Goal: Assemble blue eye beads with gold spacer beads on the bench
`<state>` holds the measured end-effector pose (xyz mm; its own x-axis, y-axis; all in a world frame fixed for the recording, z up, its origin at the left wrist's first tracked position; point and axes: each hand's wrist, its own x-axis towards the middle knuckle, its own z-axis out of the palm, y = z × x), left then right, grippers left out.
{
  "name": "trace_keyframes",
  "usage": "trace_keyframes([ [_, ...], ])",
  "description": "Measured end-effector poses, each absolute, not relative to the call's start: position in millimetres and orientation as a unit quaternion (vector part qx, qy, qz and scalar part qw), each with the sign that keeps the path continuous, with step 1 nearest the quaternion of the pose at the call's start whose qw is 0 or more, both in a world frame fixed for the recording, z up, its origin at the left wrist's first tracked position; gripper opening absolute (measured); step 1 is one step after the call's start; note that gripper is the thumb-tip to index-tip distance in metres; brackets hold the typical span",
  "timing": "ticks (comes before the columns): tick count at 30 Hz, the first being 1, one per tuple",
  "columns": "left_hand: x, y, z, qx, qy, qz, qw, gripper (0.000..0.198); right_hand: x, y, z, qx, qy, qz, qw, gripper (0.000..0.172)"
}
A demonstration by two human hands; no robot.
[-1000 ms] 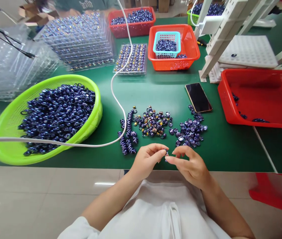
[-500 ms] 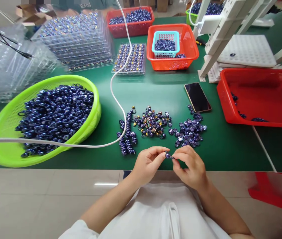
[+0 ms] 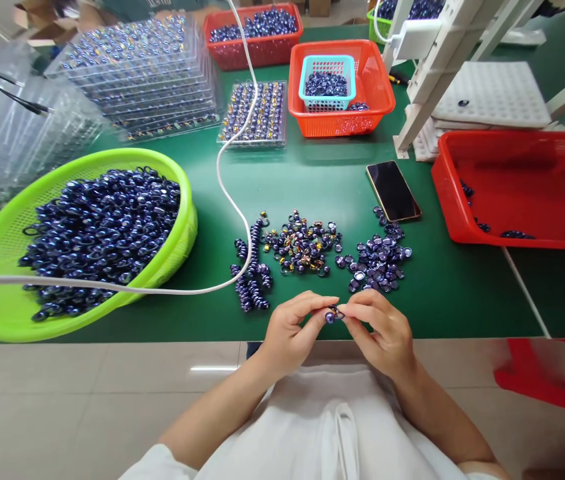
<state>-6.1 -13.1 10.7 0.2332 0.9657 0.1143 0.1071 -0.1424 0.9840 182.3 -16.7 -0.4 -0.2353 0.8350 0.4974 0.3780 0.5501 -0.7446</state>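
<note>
Between my two hands is a small shiny dark-blue ring [image 3: 330, 318] with a round domed head and a thin loop. My left hand [image 3: 295, 330] pinches its left side between thumb and forefinger. On the loop side, the fingertips of my right hand [image 3: 381, 330] are closed on the same ring. Just beyond my hands lie a pile of dark-blue caps [image 3: 382, 260] and a mixed pile of blue and gold ringed pieces [image 3: 307, 245]. Left of these, similar pieces stand nested in rows [image 3: 252, 267].
A lime-green basket [image 3: 190, 220] full of blue ringed pieces stands left. A white cable [image 3: 222, 180] crosses the table. Beyond are a phone [image 3: 393, 191], filled clear trays [image 3: 255, 113], an orange basket [image 3: 382, 100] and a red bin [image 3: 537, 193] at right.
The ring has turned in my fingers, so its domed head now faces me lower down and the loop shows more. The whole view has shifted slightly.
</note>
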Motion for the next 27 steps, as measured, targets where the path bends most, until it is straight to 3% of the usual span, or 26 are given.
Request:
trace_keyframes([
  [11,-6,-13,11,0.634,0.431,0.443,0.465,0.022,179,-19,-2,-0.420,-0.732,0.258,0.470,0.030],
  [27,-4,-11,8,0.681,0.401,0.476,0.387,0.027,172,-18,5,-0.494,-0.657,0.366,0.437,0.009],
])
